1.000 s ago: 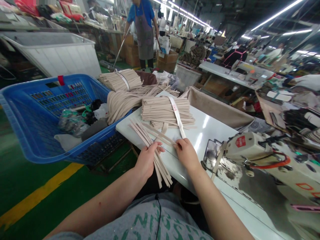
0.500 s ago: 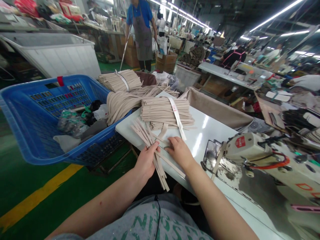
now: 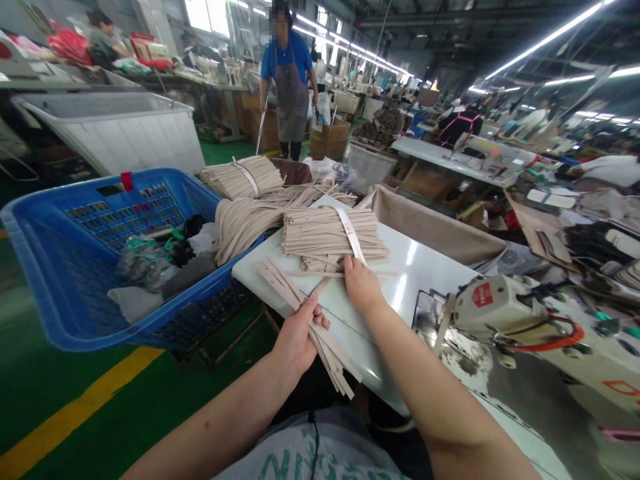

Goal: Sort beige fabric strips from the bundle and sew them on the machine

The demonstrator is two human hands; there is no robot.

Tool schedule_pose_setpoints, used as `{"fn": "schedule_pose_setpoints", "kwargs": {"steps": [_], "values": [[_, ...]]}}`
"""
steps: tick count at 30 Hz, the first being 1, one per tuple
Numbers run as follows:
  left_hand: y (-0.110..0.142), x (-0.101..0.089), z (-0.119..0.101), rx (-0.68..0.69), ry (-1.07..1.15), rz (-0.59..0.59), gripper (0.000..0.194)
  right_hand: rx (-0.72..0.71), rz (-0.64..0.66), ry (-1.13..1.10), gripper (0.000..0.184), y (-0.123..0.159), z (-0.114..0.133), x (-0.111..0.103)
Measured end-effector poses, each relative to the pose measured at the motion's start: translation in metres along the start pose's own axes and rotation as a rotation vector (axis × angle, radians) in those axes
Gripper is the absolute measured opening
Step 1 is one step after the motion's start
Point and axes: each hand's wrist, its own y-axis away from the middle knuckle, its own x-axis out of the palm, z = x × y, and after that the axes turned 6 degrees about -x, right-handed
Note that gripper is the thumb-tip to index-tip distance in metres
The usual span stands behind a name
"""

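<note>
My left hand [image 3: 300, 333] is wrapped round a loose bunch of thin beige strips [image 3: 280, 283], which point from upper left to lower right over the table's front edge. My right hand [image 3: 363, 283] is at the front of a thick bundle of beige strips [image 3: 325, 230], by the lower end of its white paper band [image 3: 347, 230]. Its fingers are curled together, and what they pinch, if anything, is hidden. A single strip [image 3: 300, 273] lies crosswise on the table in front of the bundle.
A white sewing table [image 3: 405, 267] carries a sewing machine [image 3: 500, 300] on the right. To the left stands a blue basket [image 3: 45, 267] with bags and long strips [image 3: 235, 230]. Another banded bundle [image 3: 225, 177] sits behind. A person in an apron [image 3: 290, 93] stands beyond.
My right hand has moved forward, from beside the held strips to the banded bundle. The held bunch has shifted slightly down and right at its lower end. The view has tilted up a little.
</note>
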Motion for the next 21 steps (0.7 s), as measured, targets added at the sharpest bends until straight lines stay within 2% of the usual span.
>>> {"fn": "schedule_pose_setpoints", "kwargs": {"steps": [5, 9, 13, 16, 18, 19, 21], "values": [[-0.004, 0.004, -0.003, -0.026, -0.05, -0.081, 0.021, -0.087, 0.0, 0.031, 0.021, 0.012, 0.01, -0.008], [-0.005, 0.004, -0.004, -0.013, -0.061, -0.014, 0.029, -0.182, 0.009, -0.008, 0.013, 0.038, 0.026, -0.023], [-0.01, 0.002, -0.002, 0.045, -0.074, 0.001, 0.036, -0.322, 0.065, -0.185, 0.015, 0.056, 0.039, -0.04], [-0.013, 0.0, -0.003, 0.037, -0.074, -0.014, 0.031, -0.416, 0.131, -0.431, 0.023, 0.047, 0.032, -0.048], [-0.013, -0.001, -0.006, 0.041, -0.055, -0.055, 0.027, -0.381, 0.08, -0.557, 0.033, 0.029, 0.018, -0.047], [-0.011, -0.001, -0.008, 0.047, -0.044, -0.075, 0.026, -0.305, -0.009, -0.554, 0.033, 0.018, 0.009, -0.044], [-0.008, -0.001, -0.013, 0.056, -0.028, -0.091, 0.028, -0.091, -0.227, -0.414, 0.025, -0.003, -0.012, -0.033]]}}
